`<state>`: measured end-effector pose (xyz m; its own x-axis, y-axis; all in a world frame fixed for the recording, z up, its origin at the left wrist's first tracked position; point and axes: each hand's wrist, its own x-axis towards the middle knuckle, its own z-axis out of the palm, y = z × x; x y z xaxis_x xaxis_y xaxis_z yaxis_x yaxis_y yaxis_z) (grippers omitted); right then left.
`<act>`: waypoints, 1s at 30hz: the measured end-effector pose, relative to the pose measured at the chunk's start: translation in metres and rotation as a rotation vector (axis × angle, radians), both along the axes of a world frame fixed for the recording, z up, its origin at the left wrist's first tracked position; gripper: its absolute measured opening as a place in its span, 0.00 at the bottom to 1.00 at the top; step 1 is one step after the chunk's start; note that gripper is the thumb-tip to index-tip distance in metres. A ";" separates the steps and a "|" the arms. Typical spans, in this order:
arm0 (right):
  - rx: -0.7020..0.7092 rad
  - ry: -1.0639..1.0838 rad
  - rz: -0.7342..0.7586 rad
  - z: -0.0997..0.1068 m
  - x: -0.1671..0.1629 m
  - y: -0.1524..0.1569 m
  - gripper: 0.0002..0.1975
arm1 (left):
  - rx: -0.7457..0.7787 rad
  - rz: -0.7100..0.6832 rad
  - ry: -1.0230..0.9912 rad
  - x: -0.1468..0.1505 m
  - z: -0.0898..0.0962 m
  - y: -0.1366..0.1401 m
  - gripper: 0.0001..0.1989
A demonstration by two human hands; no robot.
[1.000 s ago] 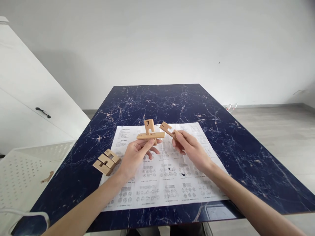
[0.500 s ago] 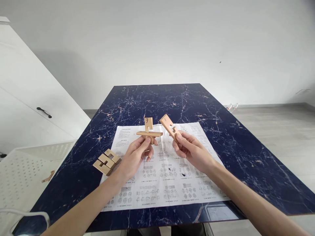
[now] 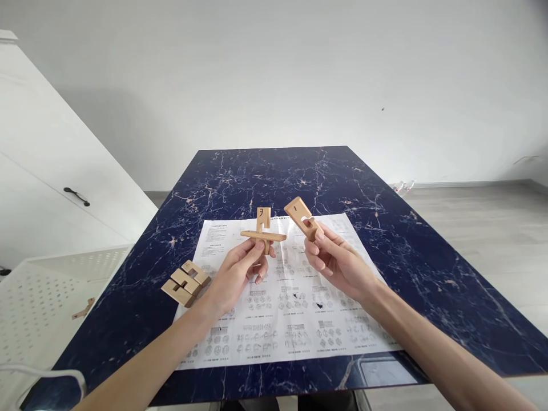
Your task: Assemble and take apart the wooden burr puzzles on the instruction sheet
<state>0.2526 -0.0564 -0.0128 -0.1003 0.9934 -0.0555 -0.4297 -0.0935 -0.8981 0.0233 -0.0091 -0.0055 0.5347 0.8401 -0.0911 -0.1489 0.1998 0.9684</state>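
Over the sheet [image 3: 310, 345], the left hand [image 3: 234, 267] pinches two crossed blocks [image 3: 262, 235], I'd guess to steady them; the right hand [image 3: 341, 264] pinches a notched block [image 3: 298, 214] low, leaving its notch clear. Other blocks [image 3: 188, 286] sit handily left.

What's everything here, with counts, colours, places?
Table: one, blue, centre
Printed sheet: one, white, table
Crossed pieces: two, tan, left hand
Notched piece: one, tan, right hand
Block cluster: one, tan, table left
Cabinet: one, white, left
Handle: one, black, cabinet
Perforated surface: one, white, left
Small piece: one, tan, perforated surface
Cable: one, white, lower left
Glossy rectangle: one, grey, table front
Wall: one, pale, behind
Floor: one, grey, right
Red-white items: unclear, floor
Hands: two, bare, centre
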 end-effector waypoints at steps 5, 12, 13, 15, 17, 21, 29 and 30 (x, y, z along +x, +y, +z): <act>0.027 -0.007 -0.040 0.003 -0.001 0.002 0.17 | -0.008 0.002 -0.014 0.000 0.002 0.000 0.16; -0.027 0.042 -0.052 0.001 -0.002 0.003 0.08 | -0.013 -0.009 0.023 0.001 0.000 0.000 0.16; -0.045 0.043 -0.044 0.000 -0.003 0.004 0.09 | -0.010 -0.009 0.022 0.001 -0.001 -0.001 0.16; -0.066 0.013 -0.043 -0.003 -0.006 0.004 0.12 | -0.006 -0.003 0.015 0.002 -0.001 -0.001 0.16; -0.047 -0.093 -0.100 -0.005 -0.008 0.004 0.14 | -0.014 0.013 0.007 0.001 -0.001 -0.001 0.16; 0.161 -0.596 -0.219 -0.009 -0.010 0.000 0.11 | -0.056 0.056 -0.022 -0.001 -0.001 0.000 0.14; 0.759 -1.370 -0.060 -0.027 -0.021 -0.003 0.28 | -0.056 0.068 -0.074 0.000 -0.001 0.002 0.13; 0.781 -1.413 -0.032 -0.028 -0.021 -0.003 0.29 | -0.057 0.067 -0.075 0.000 -0.001 0.002 0.13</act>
<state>0.2314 -0.0591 -0.0413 -0.3902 0.8223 0.4141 0.7476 0.5455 -0.3788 0.0235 -0.0075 -0.0060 0.4850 0.8686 -0.1016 -0.2349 0.2413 0.9416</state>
